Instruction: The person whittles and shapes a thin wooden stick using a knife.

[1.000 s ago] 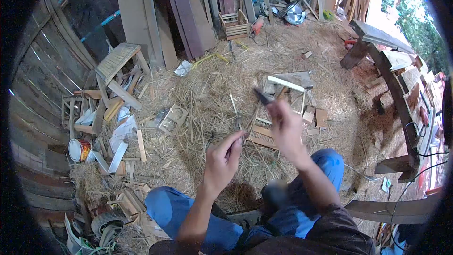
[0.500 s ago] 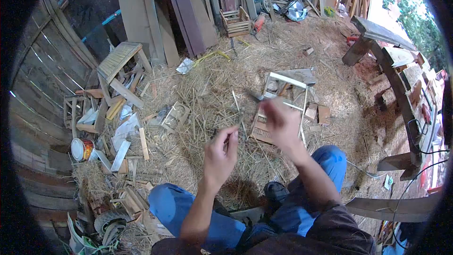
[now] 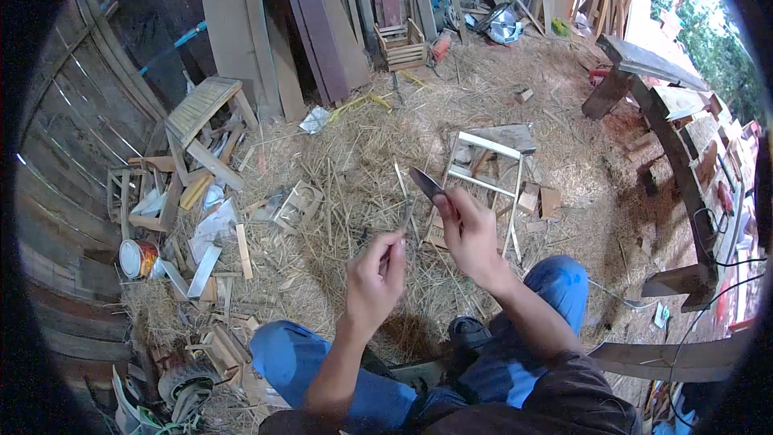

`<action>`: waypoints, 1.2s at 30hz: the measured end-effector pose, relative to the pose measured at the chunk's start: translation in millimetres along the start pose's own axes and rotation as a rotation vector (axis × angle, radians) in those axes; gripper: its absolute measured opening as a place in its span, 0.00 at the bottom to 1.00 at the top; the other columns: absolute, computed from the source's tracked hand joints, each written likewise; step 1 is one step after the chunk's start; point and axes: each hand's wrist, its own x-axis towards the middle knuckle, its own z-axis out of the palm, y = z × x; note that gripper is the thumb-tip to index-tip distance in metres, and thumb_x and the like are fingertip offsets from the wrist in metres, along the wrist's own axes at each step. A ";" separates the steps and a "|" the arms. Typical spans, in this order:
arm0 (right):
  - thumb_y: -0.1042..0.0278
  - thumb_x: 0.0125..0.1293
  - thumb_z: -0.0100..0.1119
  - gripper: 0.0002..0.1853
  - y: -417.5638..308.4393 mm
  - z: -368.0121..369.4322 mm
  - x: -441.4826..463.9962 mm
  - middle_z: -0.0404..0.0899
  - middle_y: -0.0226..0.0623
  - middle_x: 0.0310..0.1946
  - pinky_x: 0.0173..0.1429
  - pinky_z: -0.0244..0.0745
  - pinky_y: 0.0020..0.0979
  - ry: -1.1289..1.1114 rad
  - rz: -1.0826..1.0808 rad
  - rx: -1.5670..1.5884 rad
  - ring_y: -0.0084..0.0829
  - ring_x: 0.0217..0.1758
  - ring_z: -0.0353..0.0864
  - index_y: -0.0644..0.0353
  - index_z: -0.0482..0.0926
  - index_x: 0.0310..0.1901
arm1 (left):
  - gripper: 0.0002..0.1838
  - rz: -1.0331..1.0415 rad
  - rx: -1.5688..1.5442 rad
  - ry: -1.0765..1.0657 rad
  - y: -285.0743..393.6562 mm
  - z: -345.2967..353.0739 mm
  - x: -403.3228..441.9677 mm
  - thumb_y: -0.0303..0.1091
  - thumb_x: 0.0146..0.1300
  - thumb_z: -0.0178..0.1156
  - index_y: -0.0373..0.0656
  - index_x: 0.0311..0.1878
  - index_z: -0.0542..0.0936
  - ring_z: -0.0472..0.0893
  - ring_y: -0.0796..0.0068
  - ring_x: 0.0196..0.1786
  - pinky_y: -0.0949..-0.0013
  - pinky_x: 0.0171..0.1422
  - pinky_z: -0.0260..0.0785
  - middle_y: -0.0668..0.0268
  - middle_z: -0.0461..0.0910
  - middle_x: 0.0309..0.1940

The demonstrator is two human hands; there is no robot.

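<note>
My right hand [image 3: 471,238] is wrapped round the handle of a knife [image 3: 425,183]. Its dark, broad blade points up and to the left, and the handle is mostly hidden by my fingers. To its left, my left hand [image 3: 377,278] pinches a thin stick [image 3: 406,216] between thumb and fingertips. The stick stands out upward from the fingers, its outline hard to separate from the straw behind. A small gap lies between blade and stick. Beyond my right hand, a pale wooden frame [image 3: 485,140] lies on the ground.
Straw and shavings [image 3: 362,145] cover the ground. A small slatted stool [image 3: 201,105] and wood scraps lie left, near a paint can [image 3: 138,258]. A circular saw [image 3: 503,26] and a slatted wooden crate [image 3: 401,44] are at the back. A long bench [image 3: 684,161] runs along the right.
My right hand, blurred before, has moved slightly down and left, and the knife blade now shows sharply. My left hand has barely moved and still pinches the stick.
</note>
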 end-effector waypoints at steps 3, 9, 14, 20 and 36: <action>0.69 0.72 0.61 0.08 13.4 -11.6 16.0 0.77 0.49 0.26 0.27 0.70 0.45 0.063 0.038 -0.013 0.51 0.24 0.79 0.62 0.76 0.35 | 0.10 0.021 0.014 -0.028 -1.9 -3.5 0.6 0.25 0.72 0.59 0.36 0.53 0.82 0.85 0.72 0.32 0.70 0.36 0.76 0.54 0.86 0.35; 0.68 0.70 0.64 0.06 8.1 -3.4 5.4 0.80 0.47 0.25 0.26 0.70 0.44 0.089 -0.133 -0.042 0.47 0.24 0.81 0.58 0.79 0.37 | 0.11 0.039 0.027 -0.036 -2.3 -2.9 -0.6 0.25 0.71 0.60 0.37 0.54 0.82 0.88 0.66 0.36 0.68 0.38 0.78 0.53 0.87 0.38; 0.67 0.72 0.62 0.08 6.7 -5.8 2.9 0.78 0.46 0.23 0.24 0.69 0.42 0.069 -0.023 -0.062 0.45 0.20 0.79 0.61 0.78 0.36 | 0.10 0.054 0.072 -0.083 4.9 -5.1 -0.2 0.27 0.71 0.61 0.35 0.51 0.84 0.89 0.63 0.42 0.66 0.45 0.79 0.54 0.88 0.41; 0.66 0.74 0.61 0.09 14.4 -8.0 16.0 0.78 0.49 0.24 0.24 0.68 0.43 0.127 0.055 -0.016 0.49 0.20 0.78 0.60 0.76 0.36 | 0.10 0.024 -0.001 -0.047 2.1 -1.0 -0.7 0.27 0.72 0.60 0.37 0.53 0.83 0.86 0.72 0.35 0.70 0.38 0.76 0.56 0.88 0.38; 0.82 0.69 0.51 0.05 8.7 -0.8 -6.8 0.79 0.48 0.25 0.31 0.75 0.36 0.089 -0.066 0.019 0.43 0.26 0.84 0.66 0.78 0.41 | 0.10 0.028 -0.019 -0.050 -0.7 10.9 4.1 0.29 0.73 0.60 0.34 0.51 0.83 0.85 0.71 0.32 0.69 0.37 0.75 0.55 0.87 0.36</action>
